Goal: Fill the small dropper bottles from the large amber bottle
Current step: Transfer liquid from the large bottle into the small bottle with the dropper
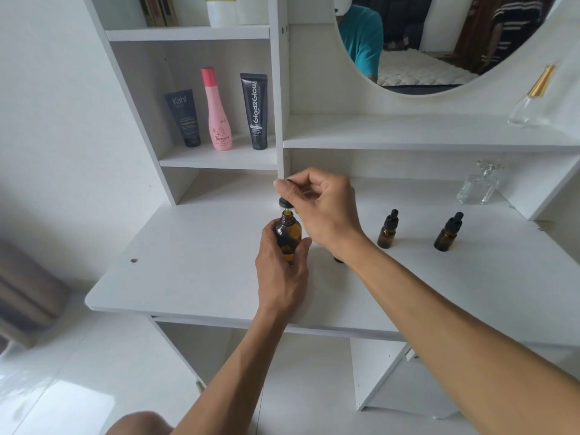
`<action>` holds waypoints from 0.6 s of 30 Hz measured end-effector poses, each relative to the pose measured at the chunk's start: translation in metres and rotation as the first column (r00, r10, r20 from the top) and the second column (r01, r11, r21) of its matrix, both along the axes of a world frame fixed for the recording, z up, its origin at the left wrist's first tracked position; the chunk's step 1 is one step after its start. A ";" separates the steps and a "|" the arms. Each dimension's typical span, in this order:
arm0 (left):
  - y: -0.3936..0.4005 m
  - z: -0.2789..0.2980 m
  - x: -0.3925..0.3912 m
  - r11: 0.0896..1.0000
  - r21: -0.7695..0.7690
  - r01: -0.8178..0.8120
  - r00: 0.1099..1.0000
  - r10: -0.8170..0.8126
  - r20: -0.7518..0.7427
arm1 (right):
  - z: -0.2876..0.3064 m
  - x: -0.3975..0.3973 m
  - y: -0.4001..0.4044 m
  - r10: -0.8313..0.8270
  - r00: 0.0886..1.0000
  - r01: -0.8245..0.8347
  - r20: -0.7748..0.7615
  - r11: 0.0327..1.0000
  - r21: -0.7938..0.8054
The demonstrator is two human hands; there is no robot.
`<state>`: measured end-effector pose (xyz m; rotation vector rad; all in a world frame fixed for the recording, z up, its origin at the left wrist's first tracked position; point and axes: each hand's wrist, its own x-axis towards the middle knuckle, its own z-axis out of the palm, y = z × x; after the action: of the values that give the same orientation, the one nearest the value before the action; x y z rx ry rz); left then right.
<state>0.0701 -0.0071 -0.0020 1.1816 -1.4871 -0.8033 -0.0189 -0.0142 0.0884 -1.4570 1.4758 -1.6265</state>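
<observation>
1. Large amber bottle (288, 235), centre frame, held above the desk (194, 246); glass, likely slippery, breakable: hold the body
2. Left hand (282, 271) wraps it
3. Right hand (323, 208) pinches the dropper cap (285, 203) over its mouth
4. Two small dropper bottles (387, 230) stand capped, right of centre

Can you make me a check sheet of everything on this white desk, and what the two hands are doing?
Surface: white desk, bare where visible.
Job's things: large amber bottle open, dropper just above its neck; two capped small dropper bottles stand to the right; a dark item mostly hidden behind the right wrist.
Clutter: two tubes and a pink bottle on the shelf; glass perfume bottles on the right.
Hands: left hand grips the amber bottle; right hand pinches the dropper.
Cables: nothing seen.
Surroundings: round mirror, white wall.
</observation>
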 end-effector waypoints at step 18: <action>0.003 0.003 0.001 0.999 0.032 0.017 1.000 -0.017 -0.017 | -0.017 -0.001 0.003 -0.011 0.998 0.014 -0.059 0.998 0.055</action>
<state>0.0712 -0.0040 0.0011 1.1847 -1.4776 -0.8490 -0.0200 -0.0115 0.0711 -1.4798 1.5525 -1.5500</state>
